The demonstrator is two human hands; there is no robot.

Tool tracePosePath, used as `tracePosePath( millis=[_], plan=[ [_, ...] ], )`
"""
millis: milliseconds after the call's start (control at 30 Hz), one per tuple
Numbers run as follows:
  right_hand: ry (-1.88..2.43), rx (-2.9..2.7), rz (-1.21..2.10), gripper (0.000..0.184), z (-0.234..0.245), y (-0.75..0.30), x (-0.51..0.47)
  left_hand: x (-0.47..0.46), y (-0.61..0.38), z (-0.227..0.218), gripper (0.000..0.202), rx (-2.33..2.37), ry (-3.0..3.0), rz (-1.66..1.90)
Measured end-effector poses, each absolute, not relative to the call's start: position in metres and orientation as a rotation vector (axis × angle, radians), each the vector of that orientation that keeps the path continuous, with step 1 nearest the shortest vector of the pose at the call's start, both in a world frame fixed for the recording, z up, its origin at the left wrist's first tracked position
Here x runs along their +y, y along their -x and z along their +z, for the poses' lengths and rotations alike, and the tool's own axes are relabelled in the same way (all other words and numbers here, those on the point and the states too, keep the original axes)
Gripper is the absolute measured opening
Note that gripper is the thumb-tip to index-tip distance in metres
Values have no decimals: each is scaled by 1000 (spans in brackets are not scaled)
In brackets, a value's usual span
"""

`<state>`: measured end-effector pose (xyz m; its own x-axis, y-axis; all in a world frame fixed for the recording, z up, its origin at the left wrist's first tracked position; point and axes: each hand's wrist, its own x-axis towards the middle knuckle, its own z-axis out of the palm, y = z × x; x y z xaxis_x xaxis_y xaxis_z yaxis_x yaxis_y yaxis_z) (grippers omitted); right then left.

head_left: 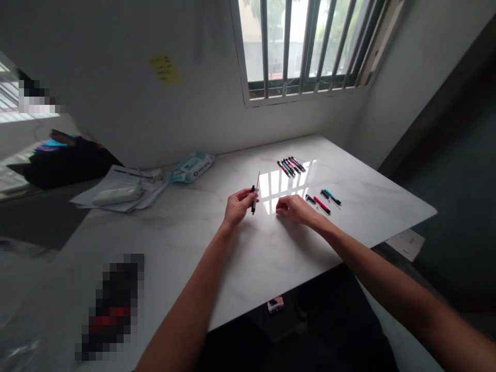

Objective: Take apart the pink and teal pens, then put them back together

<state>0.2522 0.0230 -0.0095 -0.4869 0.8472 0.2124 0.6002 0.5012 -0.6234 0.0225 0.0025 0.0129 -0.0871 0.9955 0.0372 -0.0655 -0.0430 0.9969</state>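
Upright in the fingers of my left hand are parts of a black pen, with a thin refill sticking up from the grip. My right hand is low over the table, a little to the right, its fingers curled together; whatever they may hold is hidden. Beside it lie a red pen barrel with small dark and clear parts around it, and a teal pen barrel with a black piece and a thin refill. Farther back, several pens in mixed colours lie side by side in a row.
The white marbled table reflects the barred window. To the left lie a wipes pack, papers and a white case. A blurred-out dark and red object is at the lower left. A yellow note hangs on the wall.
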Motion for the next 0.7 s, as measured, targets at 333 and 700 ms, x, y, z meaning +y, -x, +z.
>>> tracePosePath(
  millis=[333,700],
  plan=[
    [926,-1238,1331,45,-30,-244,85,-7,-12,15,36,1162,-1245,797],
    [761,-1148,1514,45,-19,-244,66,-8,-13,13,40,1235,-1279,756]
  ],
)
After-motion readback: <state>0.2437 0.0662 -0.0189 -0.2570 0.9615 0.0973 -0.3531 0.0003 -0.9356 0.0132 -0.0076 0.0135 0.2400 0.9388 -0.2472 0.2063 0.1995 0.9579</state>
